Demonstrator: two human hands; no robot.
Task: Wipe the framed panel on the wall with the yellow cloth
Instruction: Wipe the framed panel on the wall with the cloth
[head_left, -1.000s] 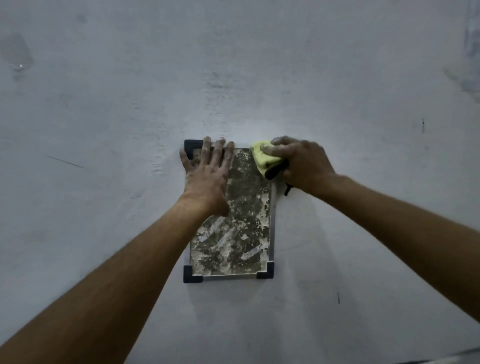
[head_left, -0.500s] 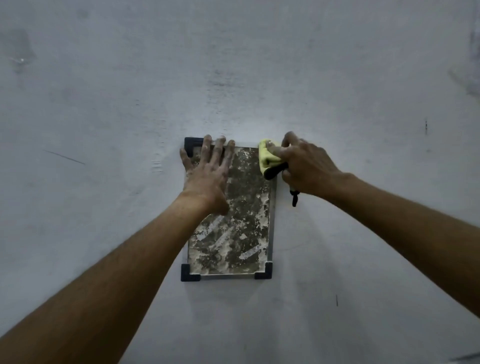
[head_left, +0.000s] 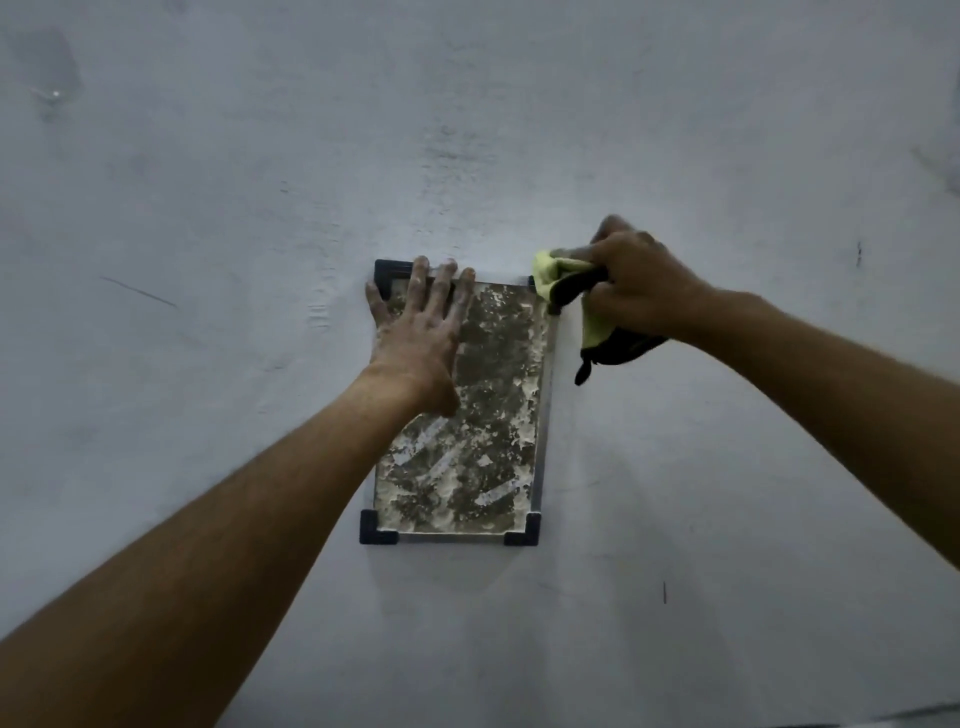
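A person's left hand (head_left: 423, 332) is pressing flat on the upper-left part of the framed panel (head_left: 483, 415) on a grey wall (head_left: 260, 156), fingers (head_left: 445, 283) straight and only slightly spread, tips reaching over the top edge by the top-left corner piece (head_left: 388, 273). The right hand (head_left: 636, 286) is bunching the yellow cloth (head_left: 558, 273) in a closed fist, w/ the cloth's dark backing and a small loop dangling below. The cloth is touching the panel's top-right corner; most of the fist is sitting off the frame, over bare wall just right of it.

The panel is hanging w/ its long axis running top to bottom, dark corner pieces at the bottom, its face mottled w/ pale crusty patches nearly all over, so the wiping looks barely begun. From the cloth, the dirty surface is lying down and to the left. The right hand is the nearer one for that stroke; the likely path is downward along the right edge, since the left hand is blocking the upper-left area and apparently steadying the frame.
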